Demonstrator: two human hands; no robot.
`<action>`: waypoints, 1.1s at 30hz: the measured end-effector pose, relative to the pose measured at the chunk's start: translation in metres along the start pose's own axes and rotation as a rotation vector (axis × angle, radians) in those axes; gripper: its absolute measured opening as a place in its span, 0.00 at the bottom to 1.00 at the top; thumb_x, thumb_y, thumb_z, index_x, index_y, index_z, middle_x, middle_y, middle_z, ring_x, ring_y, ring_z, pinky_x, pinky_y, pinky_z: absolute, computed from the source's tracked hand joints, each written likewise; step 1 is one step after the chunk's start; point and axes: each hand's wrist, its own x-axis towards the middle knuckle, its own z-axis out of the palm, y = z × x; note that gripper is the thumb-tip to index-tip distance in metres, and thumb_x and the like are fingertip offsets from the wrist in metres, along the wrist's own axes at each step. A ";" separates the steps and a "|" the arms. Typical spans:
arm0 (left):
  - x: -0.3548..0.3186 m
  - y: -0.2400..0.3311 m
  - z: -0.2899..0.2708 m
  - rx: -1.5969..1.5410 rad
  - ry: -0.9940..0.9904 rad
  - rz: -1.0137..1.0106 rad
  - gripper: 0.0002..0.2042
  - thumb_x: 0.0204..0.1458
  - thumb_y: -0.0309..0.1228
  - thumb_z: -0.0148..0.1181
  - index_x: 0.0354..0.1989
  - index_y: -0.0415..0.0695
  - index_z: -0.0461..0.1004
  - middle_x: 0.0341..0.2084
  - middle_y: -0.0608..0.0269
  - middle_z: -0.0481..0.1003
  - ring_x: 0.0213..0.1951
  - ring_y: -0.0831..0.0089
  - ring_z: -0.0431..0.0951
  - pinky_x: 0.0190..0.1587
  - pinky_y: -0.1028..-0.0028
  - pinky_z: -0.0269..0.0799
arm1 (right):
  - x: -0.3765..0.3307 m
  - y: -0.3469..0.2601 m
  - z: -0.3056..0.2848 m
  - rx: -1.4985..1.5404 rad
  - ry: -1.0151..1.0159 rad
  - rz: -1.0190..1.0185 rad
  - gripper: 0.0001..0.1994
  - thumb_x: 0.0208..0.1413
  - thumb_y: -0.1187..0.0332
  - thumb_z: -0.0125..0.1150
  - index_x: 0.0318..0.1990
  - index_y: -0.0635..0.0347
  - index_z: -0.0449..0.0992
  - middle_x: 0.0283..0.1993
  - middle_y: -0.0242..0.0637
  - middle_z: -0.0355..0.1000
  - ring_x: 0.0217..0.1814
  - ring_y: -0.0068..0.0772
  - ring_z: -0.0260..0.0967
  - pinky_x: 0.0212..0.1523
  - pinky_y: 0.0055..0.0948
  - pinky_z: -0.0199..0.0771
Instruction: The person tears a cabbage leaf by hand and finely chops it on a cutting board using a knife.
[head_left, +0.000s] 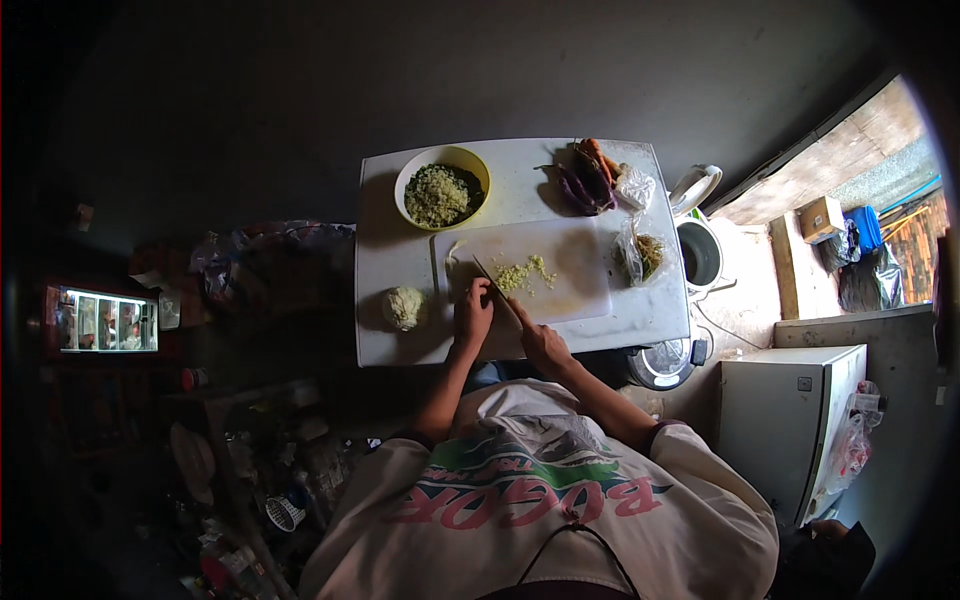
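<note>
My right hand [546,350] grips a kitchen knife [492,278] by its handle, the blade slanting up and left over a white cutting board [585,250]. Close beside the blade, my left hand [473,314] rests at the board's near left part with its fingers curled; what they hold, if anything, is hidden. Chopped pale green vegetable bits [520,275] lie scattered to the right of the blade. A thin pale strip [454,250] lies near the board's far left corner. Left of the board sits a round, pale vegetable head [404,308].
A yellowish bowl [481,168] of chopped greens and pale bits stands at the table's [380,260] far left. Eggplants [577,190], carrots [594,152] and plastic bags [637,250] lie at the right. Beyond the right edge is an open pot [700,255]; a white fridge [775,420] stands nearer.
</note>
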 end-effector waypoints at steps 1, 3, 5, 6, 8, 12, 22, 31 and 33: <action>0.001 0.005 -0.002 -0.004 -0.005 0.029 0.23 0.44 0.11 0.55 0.50 0.44 0.68 0.41 0.50 0.77 0.47 0.52 0.78 0.46 0.60 0.74 | 0.002 0.005 0.003 0.009 0.019 0.014 0.38 0.60 0.73 0.46 0.75 0.34 0.41 0.27 0.63 0.74 0.32 0.70 0.73 0.36 0.63 0.70; -0.003 -0.006 -0.004 0.000 0.005 0.048 0.24 0.44 0.11 0.55 0.51 0.44 0.68 0.42 0.50 0.77 0.47 0.52 0.78 0.46 0.60 0.74 | 0.008 -0.010 -0.007 0.009 0.002 -0.014 0.38 0.60 0.73 0.46 0.75 0.34 0.41 0.29 0.64 0.74 0.33 0.70 0.73 0.37 0.63 0.70; -0.004 -0.020 0.001 -0.014 0.109 0.081 0.23 0.45 0.15 0.60 0.51 0.44 0.69 0.40 0.51 0.78 0.45 0.53 0.79 0.44 0.60 0.75 | 0.008 -0.021 -0.015 0.009 -0.010 -0.043 0.38 0.60 0.73 0.46 0.75 0.35 0.41 0.30 0.64 0.74 0.34 0.70 0.73 0.38 0.63 0.70; -0.004 -0.025 0.003 -0.012 0.113 0.082 0.23 0.45 0.15 0.60 0.51 0.44 0.69 0.40 0.51 0.78 0.45 0.53 0.79 0.44 0.60 0.75 | 0.004 -0.024 -0.015 0.015 -0.029 -0.035 0.38 0.60 0.73 0.46 0.75 0.35 0.41 0.29 0.64 0.74 0.34 0.70 0.73 0.38 0.63 0.70; -0.004 -0.031 0.007 0.000 0.166 0.093 0.21 0.46 0.19 0.62 0.51 0.44 0.70 0.38 0.51 0.79 0.41 0.53 0.80 0.41 0.60 0.76 | 0.000 -0.021 -0.008 0.018 -0.049 -0.032 0.37 0.60 0.73 0.46 0.75 0.35 0.41 0.29 0.63 0.74 0.34 0.69 0.74 0.38 0.63 0.70; -0.009 0.007 -0.001 0.023 0.080 0.074 0.17 0.49 0.21 0.61 0.49 0.44 0.72 0.37 0.50 0.79 0.41 0.53 0.81 0.40 0.60 0.77 | 0.002 0.001 0.003 0.042 0.006 -0.024 0.36 0.61 0.73 0.45 0.75 0.37 0.42 0.27 0.61 0.74 0.32 0.67 0.73 0.35 0.61 0.69; -0.004 -0.006 -0.007 -0.154 0.232 0.139 0.11 0.56 0.30 0.62 0.46 0.41 0.75 0.36 0.50 0.81 0.41 0.52 0.82 0.41 0.62 0.77 | 0.003 -0.012 0.015 0.142 0.025 -0.074 0.39 0.59 0.73 0.47 0.76 0.42 0.38 0.29 0.61 0.74 0.30 0.67 0.73 0.34 0.61 0.67; -0.007 0.022 -0.004 0.042 0.182 0.090 0.10 0.55 0.36 0.63 0.37 0.42 0.80 0.30 0.46 0.80 0.37 0.50 0.82 0.37 0.59 0.77 | 0.000 -0.011 0.018 -0.066 0.097 0.042 0.37 0.61 0.67 0.46 0.76 0.33 0.39 0.28 0.60 0.75 0.28 0.65 0.75 0.31 0.62 0.71; -0.002 0.027 0.001 0.052 0.174 0.110 0.10 0.55 0.36 0.63 0.37 0.43 0.80 0.29 0.47 0.80 0.36 0.50 0.82 0.37 0.58 0.77 | 0.000 -0.006 0.015 -0.084 0.136 0.052 0.37 0.61 0.68 0.47 0.76 0.35 0.41 0.27 0.59 0.75 0.27 0.64 0.74 0.30 0.61 0.71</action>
